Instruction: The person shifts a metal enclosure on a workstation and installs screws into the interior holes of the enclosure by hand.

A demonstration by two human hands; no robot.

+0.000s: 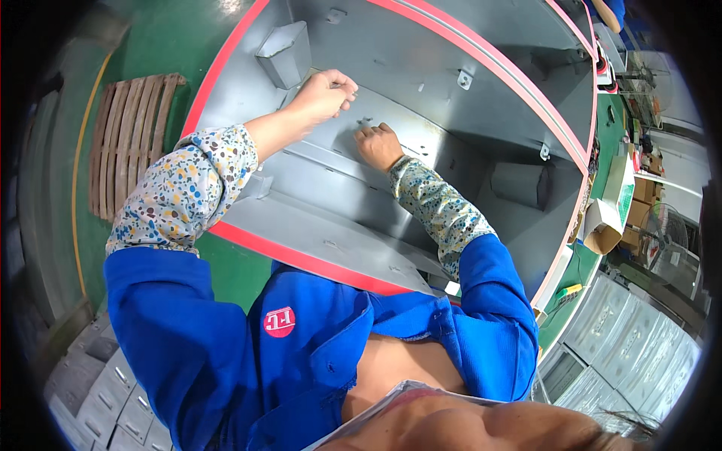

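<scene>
In front of me stands a grey metal cabinet (301, 188) with its open side toward me and pink-red strips along its edges. My left hand (325, 96) is raised inside it, fingers pinched together; whatever they hold is too small to name. My right hand (380, 146) is lower and further right, close to the inner panel (406, 124). Its fingers are curled in, and what is under them is hidden. Just above these fingers a small dark star-shaped fitting or cutout (365, 122) shows on the panel.
Inside the cabinet, a box-shaped grey bracket (286, 56) sits at upper left and another grey block (519, 185) at right. A wooden pallet (134, 143) lies on the green floor at left. Cardboard boxes (603, 227), a fan (665, 233) and wrapped grey cabinets (632, 338) stand at right.
</scene>
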